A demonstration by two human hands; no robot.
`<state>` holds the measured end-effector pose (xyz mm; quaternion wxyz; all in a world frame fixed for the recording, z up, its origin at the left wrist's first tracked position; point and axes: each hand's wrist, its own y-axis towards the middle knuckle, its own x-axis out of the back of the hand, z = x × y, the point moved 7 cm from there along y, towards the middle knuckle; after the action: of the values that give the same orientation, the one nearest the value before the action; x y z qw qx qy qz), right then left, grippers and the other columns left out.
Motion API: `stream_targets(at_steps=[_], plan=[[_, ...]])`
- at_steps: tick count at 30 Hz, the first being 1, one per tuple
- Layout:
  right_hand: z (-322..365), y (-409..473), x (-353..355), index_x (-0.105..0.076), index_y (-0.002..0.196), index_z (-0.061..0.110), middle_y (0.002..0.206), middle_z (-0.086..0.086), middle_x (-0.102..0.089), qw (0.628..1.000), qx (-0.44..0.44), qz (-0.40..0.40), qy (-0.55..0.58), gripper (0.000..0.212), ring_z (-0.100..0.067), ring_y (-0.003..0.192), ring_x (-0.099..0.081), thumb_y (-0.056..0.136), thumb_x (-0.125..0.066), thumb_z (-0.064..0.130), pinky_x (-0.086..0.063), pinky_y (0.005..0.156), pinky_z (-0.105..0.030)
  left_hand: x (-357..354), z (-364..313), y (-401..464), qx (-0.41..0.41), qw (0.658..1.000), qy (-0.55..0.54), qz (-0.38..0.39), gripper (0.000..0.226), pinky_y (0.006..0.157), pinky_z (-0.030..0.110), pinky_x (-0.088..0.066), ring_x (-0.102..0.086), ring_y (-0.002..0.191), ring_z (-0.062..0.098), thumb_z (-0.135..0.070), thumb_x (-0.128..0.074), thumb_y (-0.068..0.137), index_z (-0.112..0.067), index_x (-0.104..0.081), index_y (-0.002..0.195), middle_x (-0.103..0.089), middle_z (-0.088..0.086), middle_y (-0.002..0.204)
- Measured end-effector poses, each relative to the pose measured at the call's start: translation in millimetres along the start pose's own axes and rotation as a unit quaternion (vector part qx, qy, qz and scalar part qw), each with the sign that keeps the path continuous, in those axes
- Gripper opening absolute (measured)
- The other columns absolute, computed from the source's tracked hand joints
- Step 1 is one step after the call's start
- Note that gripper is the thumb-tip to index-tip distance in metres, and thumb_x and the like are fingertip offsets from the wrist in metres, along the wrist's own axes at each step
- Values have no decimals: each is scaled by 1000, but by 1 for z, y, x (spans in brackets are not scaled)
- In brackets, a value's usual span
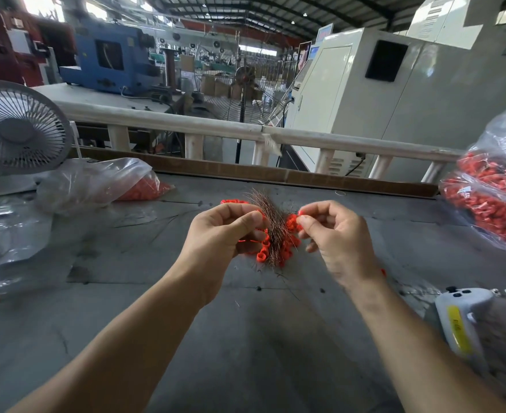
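Observation:
A bundle of thin copper wires (271,217) stands up between my two hands over a small heap of orange plastic rings (265,251) on the grey table (126,308). My left hand (222,231) grips the wire bundle, with fingers curled and thumb on top. My right hand (330,231) pinches one orange ring (301,215) between thumb and forefinger, right beside the bundle. A few loose wires lie on the table under the heap.
A clear bag with orange rings (103,181) lies at the back left beside a small white fan (19,129). A fuller bag of orange parts (493,186) sits at the right edge. A white handheld device (460,317) lies at the near right. A white rail (246,129) borders the table's far side.

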<state>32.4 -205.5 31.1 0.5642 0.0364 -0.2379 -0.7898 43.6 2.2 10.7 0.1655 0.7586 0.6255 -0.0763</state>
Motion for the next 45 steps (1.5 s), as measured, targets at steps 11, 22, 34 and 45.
stream_targets(at_steps=[11,22,34,45], plan=[[38,-23,-34,-75,95,18,86,1,-78,989,88,96,74,14,-12,79,-76,93,-74,5,-58,67,-19,-6,-2,-2,-8,1000,6,16,15,85,49,-58,-67,78,27,-7,-70,92,1,-72,104,-70,20,86],[48,-25,-29,-78,96,17,85,7,-77,988,141,61,16,14,-5,76,-73,91,-76,4,-54,65,-13,-9,-10,-5,-67,997,48,13,15,75,33,-62,-71,77,24,-7,-73,88,-3,-73,102,-75,18,88],[48,-23,-26,-81,94,20,94,8,-77,984,166,57,-18,15,-14,95,-73,88,-79,6,-57,84,-24,-8,-10,-5,-82,994,71,12,9,75,33,-62,-71,75,23,-7,-72,91,-6,-74,100,-76,15,85],[48,-23,-25,-82,93,15,95,6,-78,987,148,62,3,12,-14,95,-74,87,-79,5,-59,86,-30,-9,-11,-6,-83,994,68,11,11,74,31,-61,-70,74,22,-7,-72,90,-5,-74,100,-75,15,84]])
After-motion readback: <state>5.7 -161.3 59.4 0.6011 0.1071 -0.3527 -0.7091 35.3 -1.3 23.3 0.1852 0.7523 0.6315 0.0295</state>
